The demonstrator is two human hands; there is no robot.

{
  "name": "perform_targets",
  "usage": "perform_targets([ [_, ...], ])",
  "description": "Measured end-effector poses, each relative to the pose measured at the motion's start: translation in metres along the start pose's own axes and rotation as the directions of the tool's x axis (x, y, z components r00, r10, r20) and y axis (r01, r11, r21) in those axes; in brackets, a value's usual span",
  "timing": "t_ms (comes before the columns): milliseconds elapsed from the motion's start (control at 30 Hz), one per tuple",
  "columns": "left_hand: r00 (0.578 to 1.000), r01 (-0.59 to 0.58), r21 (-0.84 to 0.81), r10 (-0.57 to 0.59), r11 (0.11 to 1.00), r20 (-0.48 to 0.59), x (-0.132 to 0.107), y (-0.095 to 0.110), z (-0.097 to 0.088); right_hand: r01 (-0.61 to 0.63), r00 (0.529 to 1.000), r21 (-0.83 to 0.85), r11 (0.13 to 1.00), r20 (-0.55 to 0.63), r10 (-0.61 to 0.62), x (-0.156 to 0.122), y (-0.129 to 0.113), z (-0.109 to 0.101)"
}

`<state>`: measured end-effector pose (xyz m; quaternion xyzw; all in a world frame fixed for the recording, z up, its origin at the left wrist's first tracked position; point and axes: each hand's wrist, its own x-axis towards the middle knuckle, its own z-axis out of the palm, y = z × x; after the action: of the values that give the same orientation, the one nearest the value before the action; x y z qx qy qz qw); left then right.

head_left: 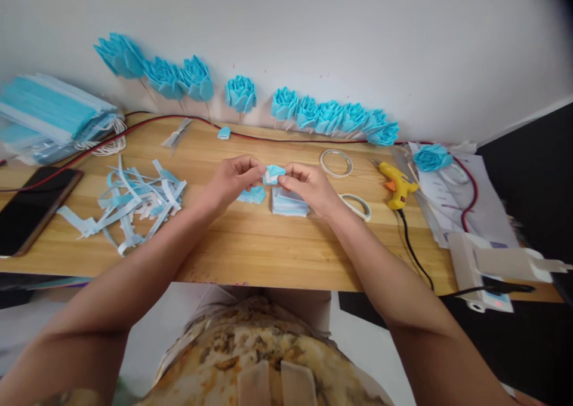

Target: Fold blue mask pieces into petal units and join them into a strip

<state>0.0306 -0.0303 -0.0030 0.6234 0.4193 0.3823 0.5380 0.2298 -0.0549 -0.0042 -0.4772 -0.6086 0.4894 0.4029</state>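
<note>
My left hand (235, 179) and my right hand (308, 185) meet above the middle of the wooden table (250, 251). Both pinch a small folded light-blue fabric piece (273, 172) between thumbs and fingertips. Just under my right hand lies a small stack of cut blue squares (289, 204). A folded blue piece (253, 196) rests on the wood below my left hand.
Blue fabric roses on sticks (242, 94) lean along the wall. A heap of cut mask strips (134, 200), a pile of face masks (49, 116) and a phone (31, 209) lie left. Two tape rings (336, 162), a yellow glue gun (396, 184), papers and a power strip (487, 268) sit right.
</note>
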Motion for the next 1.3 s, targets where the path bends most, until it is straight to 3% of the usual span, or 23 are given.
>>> perform_targets([
  [200,0.997,0.013,0.06,-0.017,0.998,0.075,-0.001,0.002,-0.001,0.018,0.998,0.002,1.0,-0.055,-0.018,0.0,0.0,0.0],
  [400,0.996,0.021,0.061,-0.026,0.998,0.091,-0.001,-0.004,-0.001,0.02,1.0,0.007,1.0,-0.004,-0.02,-0.002,-0.001,-0.002],
  [700,0.984,0.01,0.114,-0.03,0.993,0.175,-0.007,0.009,0.006,0.083,0.994,-0.014,0.996,-0.069,-0.084,-0.003,0.005,0.003],
  [1000,0.998,0.011,0.058,-0.014,0.998,0.056,-0.002,-0.001,-0.002,-0.012,1.0,0.148,0.989,-0.005,0.013,0.001,0.005,-0.006],
  [1300,0.999,0.019,0.055,-0.021,0.998,0.03,-0.001,-0.003,-0.003,0.003,1.0,-0.015,1.0,0.014,-0.002,-0.001,0.001,-0.006],
])
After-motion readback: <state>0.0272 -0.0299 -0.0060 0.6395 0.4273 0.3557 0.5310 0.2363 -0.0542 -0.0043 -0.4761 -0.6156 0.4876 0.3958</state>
